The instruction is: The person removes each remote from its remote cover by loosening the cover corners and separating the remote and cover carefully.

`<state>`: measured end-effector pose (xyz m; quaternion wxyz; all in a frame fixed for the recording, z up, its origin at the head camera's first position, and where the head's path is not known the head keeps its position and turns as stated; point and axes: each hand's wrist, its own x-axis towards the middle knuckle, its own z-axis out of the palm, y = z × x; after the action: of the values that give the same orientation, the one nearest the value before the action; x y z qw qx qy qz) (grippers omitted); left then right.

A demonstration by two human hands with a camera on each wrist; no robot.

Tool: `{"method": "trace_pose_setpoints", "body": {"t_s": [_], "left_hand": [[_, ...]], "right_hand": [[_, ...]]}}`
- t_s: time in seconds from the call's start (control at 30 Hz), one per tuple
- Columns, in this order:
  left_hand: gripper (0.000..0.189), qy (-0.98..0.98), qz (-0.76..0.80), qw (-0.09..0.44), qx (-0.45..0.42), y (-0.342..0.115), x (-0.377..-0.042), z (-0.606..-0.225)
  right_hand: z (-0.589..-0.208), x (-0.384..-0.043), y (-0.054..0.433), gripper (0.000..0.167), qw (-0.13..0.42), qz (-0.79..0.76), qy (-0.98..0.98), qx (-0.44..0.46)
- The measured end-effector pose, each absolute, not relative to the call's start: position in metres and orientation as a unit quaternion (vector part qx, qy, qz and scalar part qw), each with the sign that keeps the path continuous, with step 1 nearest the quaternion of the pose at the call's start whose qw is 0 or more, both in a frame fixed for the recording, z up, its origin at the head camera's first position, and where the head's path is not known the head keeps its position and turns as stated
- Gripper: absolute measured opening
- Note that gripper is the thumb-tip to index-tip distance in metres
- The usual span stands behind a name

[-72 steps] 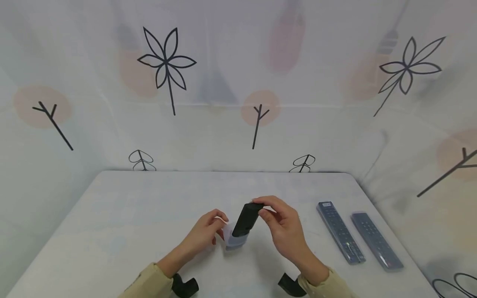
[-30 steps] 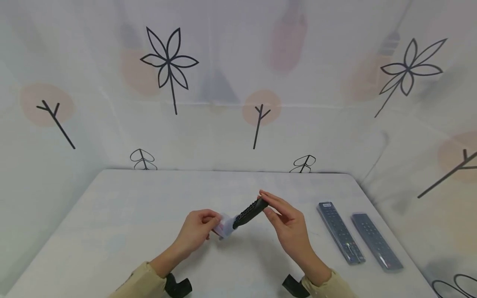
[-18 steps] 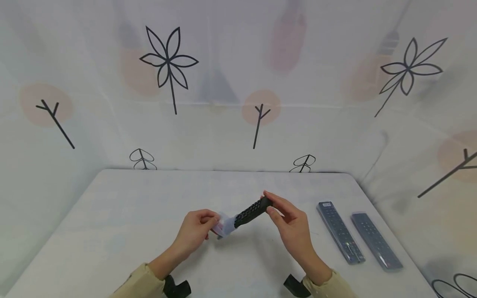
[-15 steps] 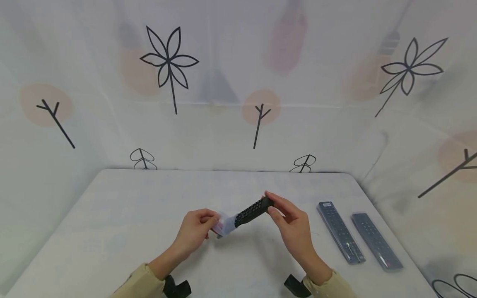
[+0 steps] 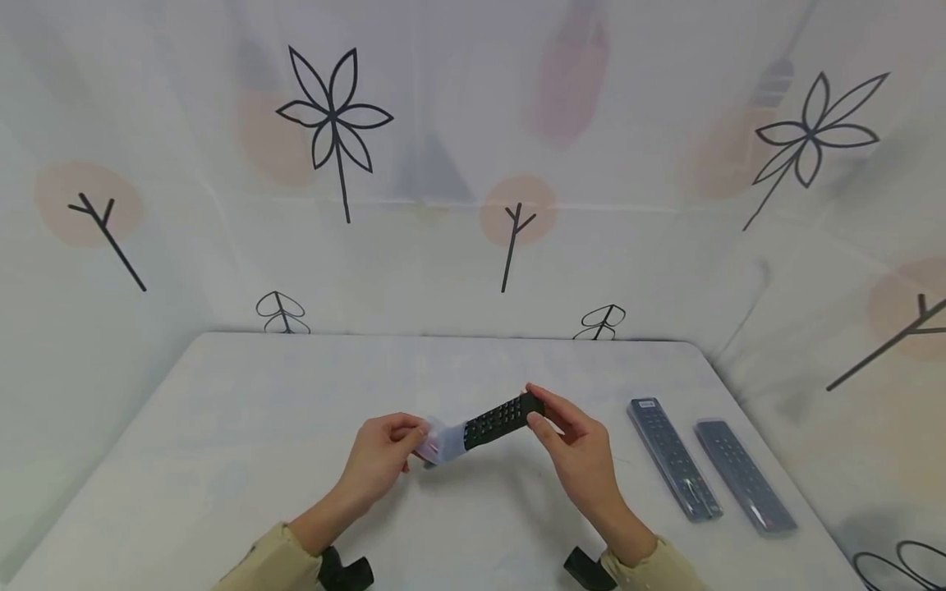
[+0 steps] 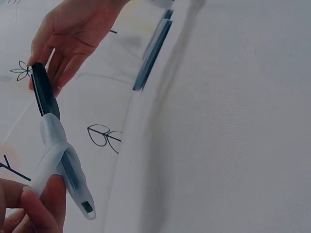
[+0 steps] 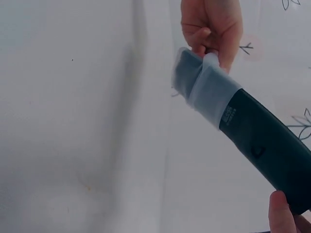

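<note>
My right hand [image 5: 580, 451] pinches the bare end of a black remote control [image 5: 497, 422] between thumb and fingers. A translucent, soft silicone-like sleeve [image 5: 451, 443] covers the other end, and my left hand [image 5: 378, 461] pinches its edge. Both are held above the table, the remote slanting up to the right with its buttons in sight. In the left wrist view the sleeve [image 6: 52, 130] is folded over on itself near the left fingertips. From the right wrist, the remote's smooth back [image 7: 265, 141] shows, its far end inside the sleeve [image 7: 216, 94].
Two more remotes in translucent covers, a left one [image 5: 674, 460] and a right one [image 5: 745, 476], lie side by side at the table's right. Black wrist devices sit at both cuffs. A patterned cloth [image 5: 414, 271] hangs behind the white table [image 5: 296, 386].
The remote has swung from steep to flatter and turned its buttons toward the head camera. My left hand has shifted left with the sleeve edge; my right hand has moved slightly right.
</note>
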<state>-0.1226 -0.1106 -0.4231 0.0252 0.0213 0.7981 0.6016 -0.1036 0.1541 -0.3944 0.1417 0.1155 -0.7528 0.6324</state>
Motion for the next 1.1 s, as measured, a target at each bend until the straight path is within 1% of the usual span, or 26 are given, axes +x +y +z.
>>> {"method": "trace_pose_setpoints", "body": {"t_s": [0.27,0.37,0.53,0.77,0.87,1.1], "left_hand": [[0.007,0.791,0.612,0.014,0.006,-0.113,-0.121,-0.421],[0.007,0.792,0.610,0.007,0.010,-0.114,-0.121,-0.421],[0.007,0.796,0.605,-0.008,0.016,-0.116,-0.120,-0.419],[0.008,0.790,0.612,-0.011,0.012,-0.117,-0.120,-0.418],[0.006,0.785,0.619,-0.015,0.019,-0.117,-0.121,-0.418],[0.004,0.788,0.615,-0.022,0.031,-0.121,-0.122,-0.417]], "right_hand": [[-0.398,-0.103,0.157,0.043,0.099,0.626,-0.767,0.094],[-0.399,-0.103,0.158,0.047,0.083,0.613,-0.783,0.072],[-0.404,-0.104,0.158,0.051,0.041,0.604,-0.795,0.036],[-0.411,-0.106,0.162,0.043,0.015,0.601,-0.799,0.023],[-0.414,-0.107,0.164,0.043,0.000,0.599,-0.800,0.017],[-0.416,-0.108,0.165,0.042,-0.071,0.626,-0.777,0.018]]}}
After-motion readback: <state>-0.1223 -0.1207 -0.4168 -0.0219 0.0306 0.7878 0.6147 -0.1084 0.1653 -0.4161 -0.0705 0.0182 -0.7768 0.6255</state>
